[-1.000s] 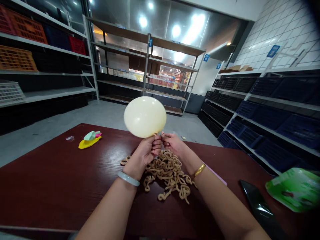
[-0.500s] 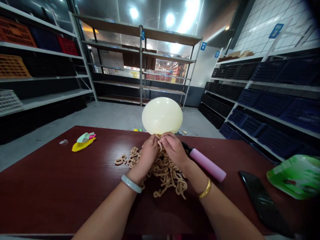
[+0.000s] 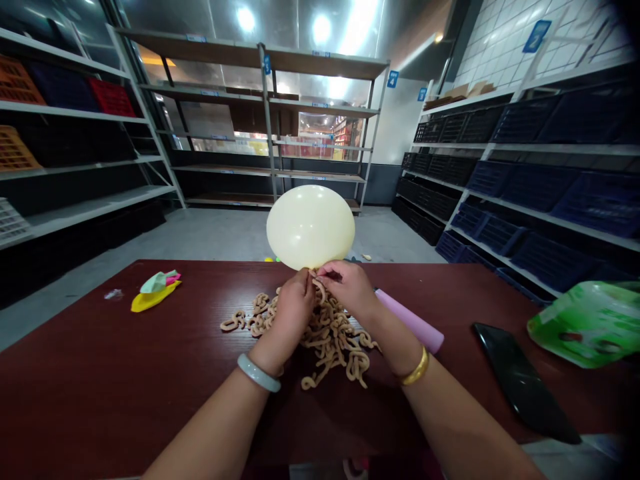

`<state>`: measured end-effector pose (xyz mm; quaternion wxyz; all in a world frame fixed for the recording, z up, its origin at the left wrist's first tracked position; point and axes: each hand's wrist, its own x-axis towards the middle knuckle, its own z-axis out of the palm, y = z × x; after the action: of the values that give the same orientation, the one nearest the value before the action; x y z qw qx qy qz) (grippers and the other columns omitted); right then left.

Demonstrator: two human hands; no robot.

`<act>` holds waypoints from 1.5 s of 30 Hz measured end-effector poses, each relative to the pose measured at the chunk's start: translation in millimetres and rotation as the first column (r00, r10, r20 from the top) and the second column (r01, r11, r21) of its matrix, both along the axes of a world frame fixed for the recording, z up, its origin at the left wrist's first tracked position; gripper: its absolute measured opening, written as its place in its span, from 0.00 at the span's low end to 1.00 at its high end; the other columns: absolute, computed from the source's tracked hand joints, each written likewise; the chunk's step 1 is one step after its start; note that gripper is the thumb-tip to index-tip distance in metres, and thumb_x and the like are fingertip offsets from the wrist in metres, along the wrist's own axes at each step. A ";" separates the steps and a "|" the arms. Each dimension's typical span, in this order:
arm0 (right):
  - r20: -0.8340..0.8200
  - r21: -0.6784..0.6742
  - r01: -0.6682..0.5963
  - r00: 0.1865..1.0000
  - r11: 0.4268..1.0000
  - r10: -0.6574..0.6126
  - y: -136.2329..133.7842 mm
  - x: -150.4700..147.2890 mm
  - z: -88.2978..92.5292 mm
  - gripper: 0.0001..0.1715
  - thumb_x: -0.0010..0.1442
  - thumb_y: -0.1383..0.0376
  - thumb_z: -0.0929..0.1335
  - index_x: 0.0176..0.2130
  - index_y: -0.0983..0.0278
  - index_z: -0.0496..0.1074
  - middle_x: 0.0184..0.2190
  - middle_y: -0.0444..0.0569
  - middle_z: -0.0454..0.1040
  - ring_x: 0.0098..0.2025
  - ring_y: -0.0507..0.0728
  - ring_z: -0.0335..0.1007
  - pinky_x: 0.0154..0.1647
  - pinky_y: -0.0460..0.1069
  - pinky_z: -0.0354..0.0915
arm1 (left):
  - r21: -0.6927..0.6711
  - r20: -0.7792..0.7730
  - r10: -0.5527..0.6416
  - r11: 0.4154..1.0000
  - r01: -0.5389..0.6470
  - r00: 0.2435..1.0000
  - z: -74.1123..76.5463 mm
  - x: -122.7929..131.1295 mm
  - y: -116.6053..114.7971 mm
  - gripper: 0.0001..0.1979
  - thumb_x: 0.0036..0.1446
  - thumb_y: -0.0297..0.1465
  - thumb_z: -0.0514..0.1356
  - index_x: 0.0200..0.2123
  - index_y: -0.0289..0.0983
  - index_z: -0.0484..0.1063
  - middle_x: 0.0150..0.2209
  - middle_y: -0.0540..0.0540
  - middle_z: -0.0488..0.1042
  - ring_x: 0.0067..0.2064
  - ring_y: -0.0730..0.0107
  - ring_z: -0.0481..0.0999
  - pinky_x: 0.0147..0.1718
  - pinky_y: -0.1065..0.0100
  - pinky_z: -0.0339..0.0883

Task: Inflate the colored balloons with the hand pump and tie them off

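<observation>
An inflated pale yellow balloon stands above the far side of the table, its neck down between my hands. My left hand is closed on the neck, fingertips pinched together. My right hand pinches at the same spot from the right; the exact grip is partly hidden by the fingers. A tan curled strand hangs between the two hands. Under and around them lies a heap of tan curly pieces, which look like crunchy snack twists.
On the dark red table are deflated balloons at the left. To the right lie a pink cylinder, a black phone-like slab and a green plastic bag. Shelving with crates at the sides surrounds the table.
The view has shifted a little to the right. The balloon looks slightly larger and nearer. My right hand has turned over slightly, with its fingertips still at the neck.
</observation>
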<state>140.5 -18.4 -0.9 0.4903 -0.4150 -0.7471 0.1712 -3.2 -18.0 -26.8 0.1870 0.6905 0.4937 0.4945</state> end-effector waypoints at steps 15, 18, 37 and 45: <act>0.116 0.293 0.223 0.957 0.930 -0.266 -13.6 -14.3 -7.1 0.06 0.65 0.67 0.63 0.36 0.63 0.69 0.34 0.52 0.74 0.39 0.60 0.68 0.42 0.53 0.63 | -0.040 0.432 -0.189 0.973 0.228 0.882 2.5 10.7 -5.7 0.06 0.60 0.32 0.56 0.33 0.37 0.71 0.30 0.48 0.71 0.32 0.68 0.68 0.36 0.70 0.61; 0.077 0.288 0.118 0.986 0.950 -0.146 -16.0 -14.6 -4.7 0.09 0.66 0.67 0.62 0.37 0.61 0.71 0.38 0.52 0.74 0.43 0.59 0.69 0.46 0.53 0.64 | -0.040 0.517 -0.200 0.965 0.257 0.832 5.8 8.2 -6.6 0.06 0.60 0.31 0.57 0.34 0.37 0.72 0.31 0.48 0.72 0.34 0.68 0.69 0.37 0.70 0.62; -0.500 -0.293 -0.209 0.865 0.933 0.037 -4.7 -7.6 1.2 0.08 0.48 0.64 0.73 0.30 0.63 0.72 0.26 0.42 0.72 0.28 0.51 0.67 0.32 0.48 0.64 | 0.053 0.247 -0.176 0.984 0.168 0.953 7.6 2.8 -7.2 0.05 0.56 0.25 0.58 0.29 0.38 0.70 0.27 0.49 0.70 0.30 0.68 0.65 0.33 0.70 0.57; -0.682 -0.345 -0.340 0.731 0.875 0.015 -6.4 -8.4 4.5 0.10 0.44 0.66 0.76 0.26 0.64 0.71 0.24 0.42 0.72 0.26 0.49 0.65 0.30 0.47 0.63 | 0.045 0.221 -0.187 0.982 0.181 0.957 10.0 3.7 -6.9 0.06 0.58 0.25 0.57 0.28 0.38 0.68 0.25 0.50 0.68 0.28 0.69 0.63 0.31 0.70 0.55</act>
<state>132.0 -24.7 3.6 0.5935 -0.3529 -0.5018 0.5210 0.5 -24.9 -16.8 0.2783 0.6755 0.3968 0.5557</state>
